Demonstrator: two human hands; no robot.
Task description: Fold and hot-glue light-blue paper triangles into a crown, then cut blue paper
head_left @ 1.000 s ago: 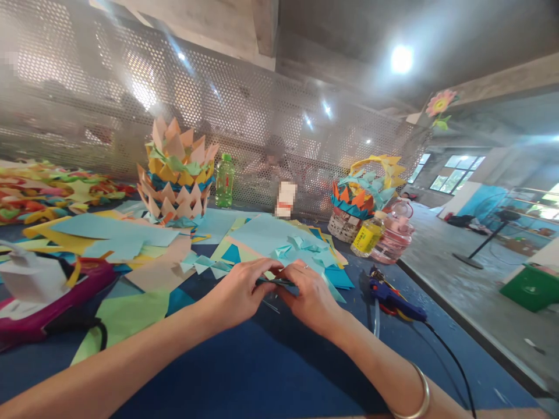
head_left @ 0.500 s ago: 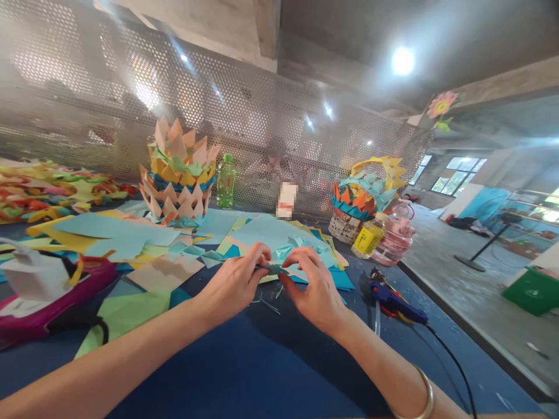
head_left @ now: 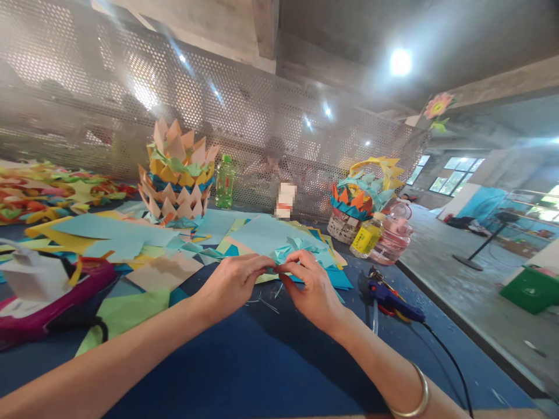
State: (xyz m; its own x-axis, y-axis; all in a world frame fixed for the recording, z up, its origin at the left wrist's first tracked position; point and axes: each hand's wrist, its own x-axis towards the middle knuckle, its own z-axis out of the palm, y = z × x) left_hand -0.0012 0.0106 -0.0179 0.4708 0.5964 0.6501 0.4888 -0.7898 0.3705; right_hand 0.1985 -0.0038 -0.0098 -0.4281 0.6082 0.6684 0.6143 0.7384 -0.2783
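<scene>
Fingers of the left hand pinch a small bit of blue paper, mostly hidden, over the surface; fingers of the right hand grip its other end, thumb underneath; slow, even pinching and matched edges should keep creases neat; the glue gun lies to the right, apart from both hands.

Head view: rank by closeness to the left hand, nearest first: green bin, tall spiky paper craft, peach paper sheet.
1. Peach paper sheet, just left of the left hand.
2. Tall spiky paper craft, left, farther back on the table.
3. Green bin, far right, on the floor.
</scene>
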